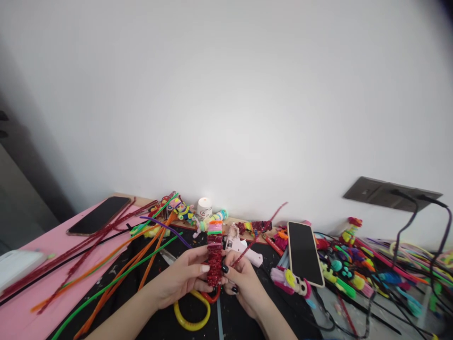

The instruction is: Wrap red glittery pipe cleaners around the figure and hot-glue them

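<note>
Upright in the middle is a figure [215, 264] wound from dark red tinsel pipe cleaner, with pink, green and orange bands at its top. My left hand [182, 274] grips its left side between thumb and fingers. On the right, my right hand [244, 283] is closed near the figure's lower part, pinching a red tinsel pipe cleaner [257, 237] whose free end points up and right. Below the hands lie scissors with a yellow handle [191, 326], partly hidden. Just behind the right hand is a pale pink glue gun [249, 252].
Loose pipe cleaners [122, 269] spread across the left side over pink paper [81, 269]. A dark phone [99, 216] lies there, and another phone [306, 252] lies right. A paper cup [204, 208] stands by the wall. Cables [406, 231] hang from the wall socket [375, 193] above many colourful pieces.
</note>
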Tool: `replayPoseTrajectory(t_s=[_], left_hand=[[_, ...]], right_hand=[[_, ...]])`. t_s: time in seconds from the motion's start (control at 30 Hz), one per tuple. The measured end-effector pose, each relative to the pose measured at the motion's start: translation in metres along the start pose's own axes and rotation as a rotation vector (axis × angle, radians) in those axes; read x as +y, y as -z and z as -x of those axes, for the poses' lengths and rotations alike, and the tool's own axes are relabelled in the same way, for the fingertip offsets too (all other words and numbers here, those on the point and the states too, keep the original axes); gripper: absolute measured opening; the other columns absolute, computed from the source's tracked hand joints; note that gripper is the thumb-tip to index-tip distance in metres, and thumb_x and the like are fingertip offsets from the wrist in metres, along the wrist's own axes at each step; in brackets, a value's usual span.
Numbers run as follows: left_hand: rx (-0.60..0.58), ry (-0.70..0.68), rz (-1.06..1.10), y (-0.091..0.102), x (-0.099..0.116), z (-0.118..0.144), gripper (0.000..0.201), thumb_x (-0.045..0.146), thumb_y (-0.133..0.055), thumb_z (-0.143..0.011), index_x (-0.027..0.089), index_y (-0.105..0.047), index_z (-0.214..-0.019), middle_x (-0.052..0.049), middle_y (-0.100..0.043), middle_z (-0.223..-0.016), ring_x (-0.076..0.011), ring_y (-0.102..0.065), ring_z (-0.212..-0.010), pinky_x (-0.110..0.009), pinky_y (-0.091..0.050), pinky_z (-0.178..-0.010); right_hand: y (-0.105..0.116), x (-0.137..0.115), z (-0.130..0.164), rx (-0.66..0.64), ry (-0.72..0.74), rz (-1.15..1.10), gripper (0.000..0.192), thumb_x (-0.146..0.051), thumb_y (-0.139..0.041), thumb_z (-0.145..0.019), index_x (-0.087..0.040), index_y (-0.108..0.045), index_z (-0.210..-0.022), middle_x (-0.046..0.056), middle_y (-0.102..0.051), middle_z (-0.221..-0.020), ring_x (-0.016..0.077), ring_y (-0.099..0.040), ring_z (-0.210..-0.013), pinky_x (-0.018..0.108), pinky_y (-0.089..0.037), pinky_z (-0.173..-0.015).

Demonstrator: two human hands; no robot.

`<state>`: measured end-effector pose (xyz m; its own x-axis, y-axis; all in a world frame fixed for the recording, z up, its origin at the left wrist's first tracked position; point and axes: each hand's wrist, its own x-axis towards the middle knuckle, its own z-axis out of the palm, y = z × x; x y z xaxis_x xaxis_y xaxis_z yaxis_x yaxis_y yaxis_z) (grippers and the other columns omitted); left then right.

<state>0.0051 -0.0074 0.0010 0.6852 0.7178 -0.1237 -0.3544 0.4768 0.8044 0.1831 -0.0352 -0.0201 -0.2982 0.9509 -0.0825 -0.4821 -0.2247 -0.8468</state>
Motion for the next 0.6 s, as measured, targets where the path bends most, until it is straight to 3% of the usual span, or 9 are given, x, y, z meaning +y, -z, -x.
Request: replayPoseTrajectory(t_s=[0.47,0.6], left_hand=[[-0.007,0.003,-0.028,-0.0008,0.0014,0.0003,0.043,0.013,-0.063,-0.078,0.02,-0.057,-0.12,-0.012,-0.064,-0.115,-0.0243,-0.069,-0.089,-0.028,-0.057,-0.067],[-0.003,0.005,-0.041,0.0006,0.0015,0.0005,0.043,0.013,-0.063,-0.078,0.02,-0.057,-0.119,-0.011,-0.064,-0.117,-0.0227,-0.068,-0.089,-0.028,-0.056,-0.068]], right_hand=[[0.0018,-0.0018,-0.0009,0.0,-0.026,0.036,0.037,-0.036,-0.076,-0.07,-0.02,-0.043,-0.068,-0.004,-0.057,-0.053,0.0017,-0.027,-0.036,0.017,-0.015,-0.038],[0.002,-0.0045,-0.0005,-0.022,-0.056,0.049,0.033,-0.036,-0.075,-0.071,-0.019,-0.047,-0.075,-0.005,-0.057,-0.056,0.0013,-0.027,-0.037,0.016,-0.015,-0.037]])
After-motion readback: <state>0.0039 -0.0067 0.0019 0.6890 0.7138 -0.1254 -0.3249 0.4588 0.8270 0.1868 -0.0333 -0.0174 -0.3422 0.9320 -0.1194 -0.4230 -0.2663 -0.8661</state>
